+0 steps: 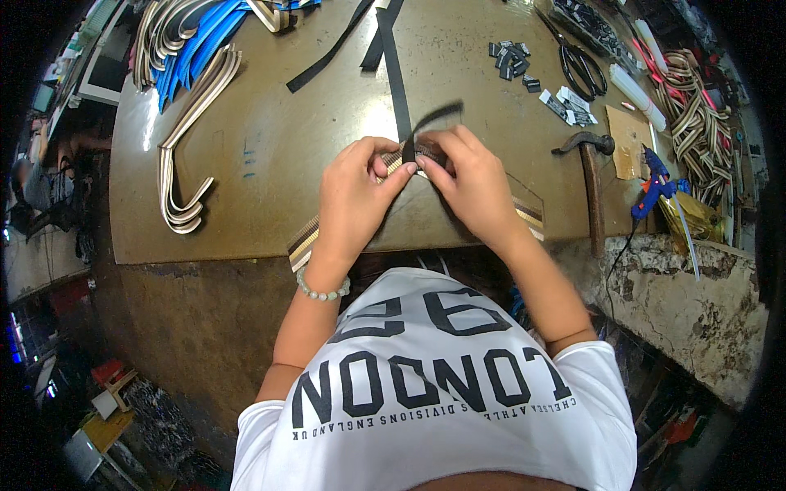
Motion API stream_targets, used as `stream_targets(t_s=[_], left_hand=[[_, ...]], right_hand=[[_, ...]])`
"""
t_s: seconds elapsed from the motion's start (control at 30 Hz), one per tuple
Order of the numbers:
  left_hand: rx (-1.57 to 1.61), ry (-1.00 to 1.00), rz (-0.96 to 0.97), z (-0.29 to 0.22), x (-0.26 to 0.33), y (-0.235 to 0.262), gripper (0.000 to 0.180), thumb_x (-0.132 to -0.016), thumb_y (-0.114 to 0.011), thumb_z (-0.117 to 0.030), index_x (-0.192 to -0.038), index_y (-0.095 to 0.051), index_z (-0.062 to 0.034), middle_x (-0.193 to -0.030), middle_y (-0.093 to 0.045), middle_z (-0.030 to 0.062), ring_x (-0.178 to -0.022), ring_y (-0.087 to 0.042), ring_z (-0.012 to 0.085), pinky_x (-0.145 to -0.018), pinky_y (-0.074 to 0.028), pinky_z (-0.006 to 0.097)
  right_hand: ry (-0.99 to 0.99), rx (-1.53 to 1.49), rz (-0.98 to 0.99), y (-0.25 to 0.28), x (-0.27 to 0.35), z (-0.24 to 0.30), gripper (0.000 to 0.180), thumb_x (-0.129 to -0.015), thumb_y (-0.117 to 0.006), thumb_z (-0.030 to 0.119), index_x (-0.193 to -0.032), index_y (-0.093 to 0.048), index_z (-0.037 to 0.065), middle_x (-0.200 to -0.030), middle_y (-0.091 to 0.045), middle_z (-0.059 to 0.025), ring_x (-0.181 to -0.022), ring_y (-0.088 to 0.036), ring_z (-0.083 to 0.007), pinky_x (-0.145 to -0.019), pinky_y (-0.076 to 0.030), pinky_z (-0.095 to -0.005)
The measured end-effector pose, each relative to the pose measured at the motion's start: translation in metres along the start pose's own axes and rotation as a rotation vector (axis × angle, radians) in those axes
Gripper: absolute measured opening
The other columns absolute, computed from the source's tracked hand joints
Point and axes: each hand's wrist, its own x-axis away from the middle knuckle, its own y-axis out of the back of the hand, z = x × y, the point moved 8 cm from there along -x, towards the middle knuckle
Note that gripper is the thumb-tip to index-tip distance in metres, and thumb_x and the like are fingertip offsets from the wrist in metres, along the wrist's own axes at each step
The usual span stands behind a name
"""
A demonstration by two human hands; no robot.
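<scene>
Both my hands meet close to the table's front edge, working on a striped woven strap in brown, cream and black. My left hand (354, 192) is closed, pinching the strap, its thumb tip against a narrow black ribbon (396, 90). My right hand (476, 184) is closed too, with thumb and fingers at the same spot. The ribbon runs from the far side down to my fingertips, and a short blurred end sticks up to the right. One end of the striped strap (304, 244) shows beside my left wrist, another part beyond my right wrist. My fingers hide the joint.
At right lie a hammer (593, 188), black scissors (580, 69), small black labels (509, 59), white labels (569, 106) and a blue glue gun (655, 182). Striped straps (173, 176) lie at left, near blue strips (192, 57). More straps (696, 123) pile at far right.
</scene>
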Motion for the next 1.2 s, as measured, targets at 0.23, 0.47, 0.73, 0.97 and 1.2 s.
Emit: stream_targets(t_s=[0.23, 0.47, 0.73, 0.97, 1.2], left_hand=[[-0.052, 0.017, 0.06, -0.003, -0.004, 0.0, 0.034, -0.076, -0.08, -0.018, -0.101, -0.066, 0.0004, -0.07, -0.057, 0.0097, -0.064, -0.057, 0.0258, -0.062, -0.047, 0.037], [-0.103, -0.015, 0.062, -0.005, -0.001, 0.0, 0.034, -0.078, -0.08, -0.021, -0.102, -0.066, -0.0018, -0.073, -0.057, 0.0095, -0.066, -0.057, 0.0262, -0.062, -0.047, 0.038], [-0.174, -0.177, 0.056, -0.015, 0.002, -0.001, 0.036, -0.085, -0.074, -0.021, -0.117, -0.068, -0.0083, -0.074, -0.054, 0.0094, -0.065, -0.054, 0.0212, -0.064, -0.046, 0.034], [-0.284, -0.295, 0.017, -0.02, 0.007, -0.002, 0.032, -0.089, -0.069, -0.023, -0.119, -0.069, -0.0107, -0.077, -0.053, 0.0111, -0.068, -0.056, 0.0253, -0.066, -0.047, 0.037], [-0.268, -0.274, 0.038, -0.02, 0.006, -0.004, 0.034, -0.089, -0.069, -0.021, -0.12, -0.068, -0.0091, -0.077, -0.053, 0.0114, -0.071, -0.056, 0.026, -0.067, -0.046, 0.037]], right_hand=[[-0.148, -0.394, 0.457, -0.009, -0.047, -0.007, 0.034, -0.085, -0.074, 0.012, -0.116, -0.061, 0.004, -0.097, -0.059, -0.005, -0.074, -0.059, -0.0094, -0.06, -0.052, -0.0253], [-0.151, -0.385, 0.462, -0.029, -0.082, -0.03, 0.009, -0.085, -0.071, 0.003, -0.092, -0.068, -0.002, -0.077, -0.064, -0.0049, -0.058, -0.061, -0.0098, -0.05, -0.051, -0.0256], [-0.245, -0.245, 0.5, -0.033, -0.085, -0.036, 0.017, -0.083, -0.075, 0.01, -0.095, -0.067, 0.001, -0.077, -0.067, -0.0102, -0.065, -0.067, -0.0148, -0.055, -0.053, -0.0276], [0.299, 0.278, 0.121, 0.017, -0.024, 0.002, 0.027, -0.082, -0.067, 0.012, -0.108, -0.065, 0.006, -0.113, -0.065, -0.0108, -0.091, -0.065, -0.0274, -0.072, -0.054, -0.0346], [0.614, 0.505, 0.202, 0.003, 0.021, 0.022, 0.037, -0.081, -0.058, 0.012, -0.117, -0.065, 0.006, -0.124, -0.063, -0.0005, -0.098, -0.06, -0.0187, -0.076, -0.051, -0.0319]])
